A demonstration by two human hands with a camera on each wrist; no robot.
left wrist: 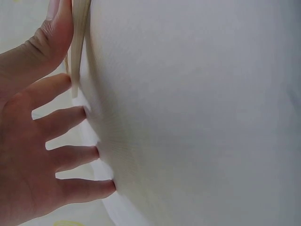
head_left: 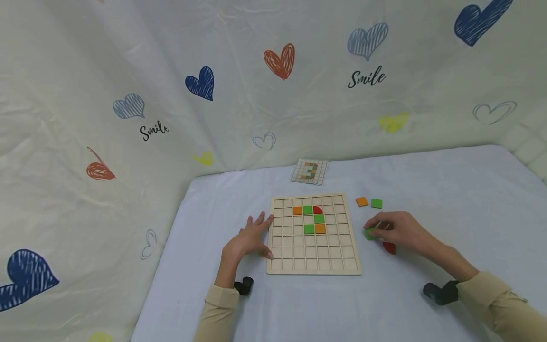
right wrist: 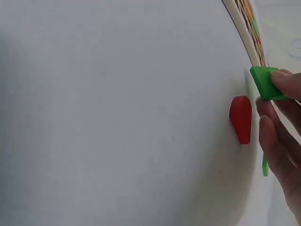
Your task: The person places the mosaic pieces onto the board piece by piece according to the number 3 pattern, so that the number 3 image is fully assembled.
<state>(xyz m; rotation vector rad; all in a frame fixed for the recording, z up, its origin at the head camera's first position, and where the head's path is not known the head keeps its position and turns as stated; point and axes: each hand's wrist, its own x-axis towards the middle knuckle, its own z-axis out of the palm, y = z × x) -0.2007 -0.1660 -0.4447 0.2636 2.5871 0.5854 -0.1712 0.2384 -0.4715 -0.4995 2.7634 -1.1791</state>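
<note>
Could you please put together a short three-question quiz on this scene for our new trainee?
1. Fill in the colour: the right hand pinches a ____ tile.
2. True or false: in the head view, the left hand touches the left edge of the gridded board.
3. Count: how many coloured pieces lie on the board?

Key:
1. Green.
2. True; its fingers are spread, with the thumb against that edge.
3. Six: two orange, three green and one red.
</note>
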